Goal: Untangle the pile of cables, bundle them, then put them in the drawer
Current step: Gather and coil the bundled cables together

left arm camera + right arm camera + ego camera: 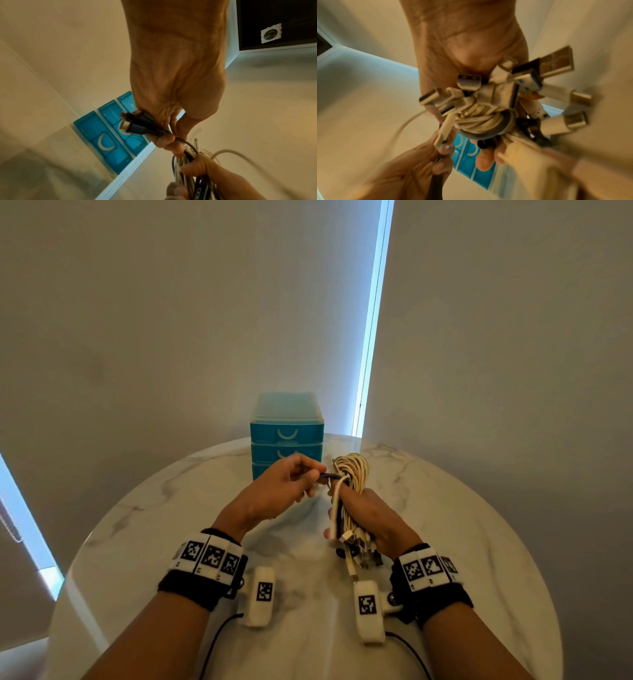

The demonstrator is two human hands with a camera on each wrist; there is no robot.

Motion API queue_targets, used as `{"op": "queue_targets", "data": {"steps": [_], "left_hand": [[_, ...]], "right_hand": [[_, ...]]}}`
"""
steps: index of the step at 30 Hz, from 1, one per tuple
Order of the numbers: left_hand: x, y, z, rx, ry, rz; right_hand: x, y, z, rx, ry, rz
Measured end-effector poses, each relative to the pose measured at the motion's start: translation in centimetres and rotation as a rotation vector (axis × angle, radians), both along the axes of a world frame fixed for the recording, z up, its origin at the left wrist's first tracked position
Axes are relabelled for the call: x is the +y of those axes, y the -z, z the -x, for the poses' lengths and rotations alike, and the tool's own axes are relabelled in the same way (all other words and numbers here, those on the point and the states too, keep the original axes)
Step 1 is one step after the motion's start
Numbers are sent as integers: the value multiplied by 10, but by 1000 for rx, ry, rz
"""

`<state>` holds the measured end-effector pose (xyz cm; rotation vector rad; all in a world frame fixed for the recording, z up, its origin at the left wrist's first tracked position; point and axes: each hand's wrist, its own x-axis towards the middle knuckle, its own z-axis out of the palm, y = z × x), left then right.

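My right hand [363, 515] grips a bundle of white and dark cables [351, 474] above the marble table; its looped end points away from me and several USB plugs [518, 86] stick out toward my wrist. My left hand [284, 484] pinches a dark cable [329, 475] whose strand runs into the bundle, with its blue-black plugs [135, 124] poking out behind the fingers. A white strand [240, 152] arcs loose beside the bundle. The blue drawer unit [287, 434] stands just behind my hands, all three drawers closed.
The round white marble table [462, 508] ends close to the wall behind the drawer unit. A bright window strip [371, 320] runs down the wall at the right. Black wires [219, 635] trail from my wrist cameras.
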<state>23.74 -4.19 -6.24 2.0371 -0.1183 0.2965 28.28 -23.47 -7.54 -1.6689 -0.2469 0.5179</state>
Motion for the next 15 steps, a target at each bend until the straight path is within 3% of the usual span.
{"op": "queue_targets", "data": {"steps": [4,11,15], "left_hand": [[-6,-7,5,-26,-39,-99],[-14,-14,5,9,-216,-324],[2,-15,8,21,-128,-202]], "right_hand": [[4,6,-4,41,37,-53],[5,8,-6,-229,38,203],[3,5,-8,-188,-6,166]]}}
